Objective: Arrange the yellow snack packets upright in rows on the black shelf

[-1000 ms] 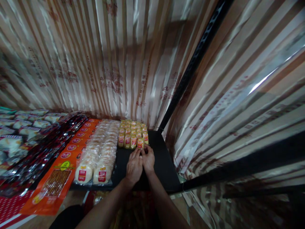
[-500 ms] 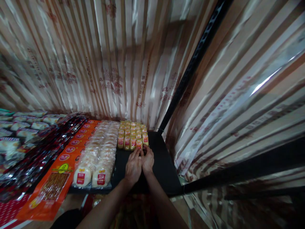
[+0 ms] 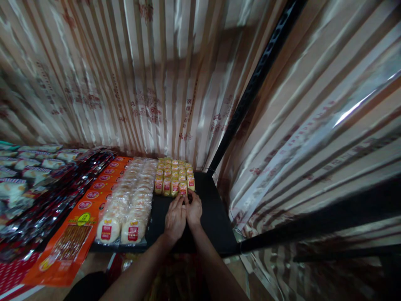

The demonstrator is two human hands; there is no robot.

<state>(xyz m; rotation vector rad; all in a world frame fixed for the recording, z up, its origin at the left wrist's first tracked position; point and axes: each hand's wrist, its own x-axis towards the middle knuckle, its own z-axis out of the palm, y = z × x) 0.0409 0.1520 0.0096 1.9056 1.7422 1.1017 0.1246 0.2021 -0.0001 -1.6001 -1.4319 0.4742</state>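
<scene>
My left hand [image 3: 175, 219] and my right hand [image 3: 194, 211] rest side by side on a black shelf [image 3: 213, 217], fingertips pinched together at the front row of small yellow packets [image 3: 174, 177]. Both sets of fingers close on one yellow packet with a red label [image 3: 183, 189] at the front of the block. The packets stand in several rows toward the back of the shelf. To their left lie two rows of round white buns in clear wrap [image 3: 131, 200].
Orange sausage packs [image 3: 78, 221] and dark shiny packs [image 3: 46, 196] lie further left on the shelf. Striped shiny sheeting [image 3: 140, 83] hangs behind and to the right. A black upright post [image 3: 250, 92] and a black rail [image 3: 313, 221] frame the shelf's right corner.
The view shifted slightly. Both hands stay pinched at the front yellow packet, almost unmoved.
</scene>
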